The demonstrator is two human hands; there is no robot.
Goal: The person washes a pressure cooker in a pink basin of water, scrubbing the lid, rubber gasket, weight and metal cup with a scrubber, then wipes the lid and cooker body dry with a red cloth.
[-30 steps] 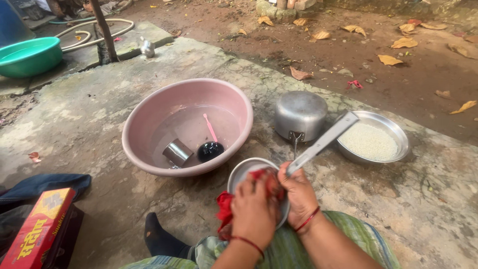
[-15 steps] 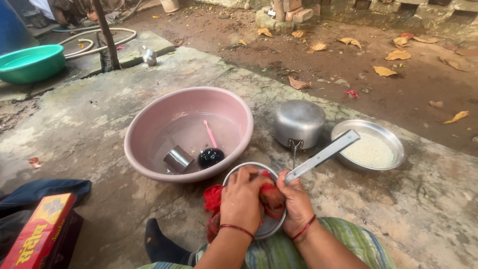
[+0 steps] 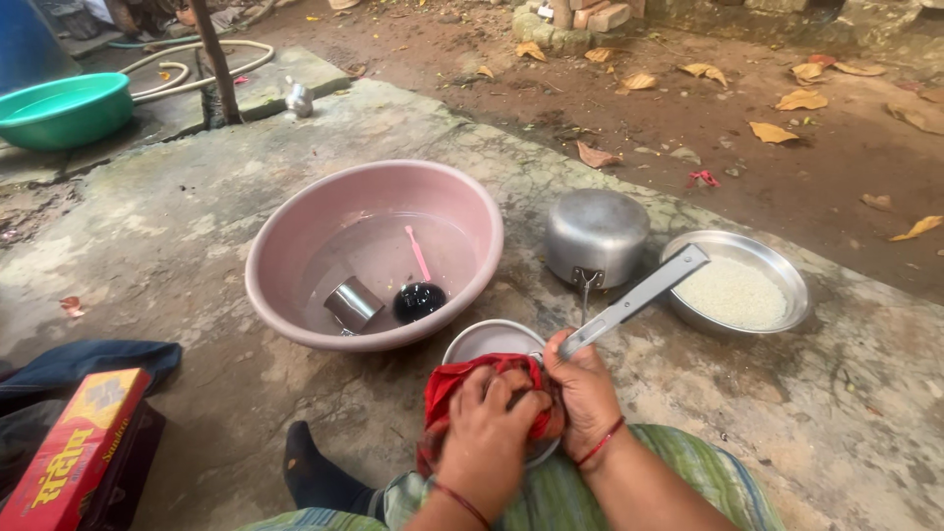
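- The concrete slab (image 3: 177, 226) carries everything; its rough, wet face would let a round pan rock, so the pan is better braced against the lap than set down.
- The pink basin (image 3: 295, 226) stands just ahead of the hands with water in it, a steel cup (image 3: 351, 302) and a dark ladle with a pink handle (image 3: 417, 292) lying inside.
- An upturned steel pot (image 3: 596, 234) and a steel plate of white grains (image 3: 777, 267) sit to the right, near the long handle's tip; wide swings of it could likely knock them.
- The small steel pan (image 3: 489, 341) rests tilted over the knees, its handle (image 3: 639, 295) pointing up and right.
- The right hand (image 3: 582, 388) is clenched on the handle's base; a firm hold there should keep the pan from turning.
- The left hand (image 3: 489, 433) is closed over a bunched red cloth (image 3: 454, 379), pressing it into the pan; short circular strokes to the rim would probably clean best.
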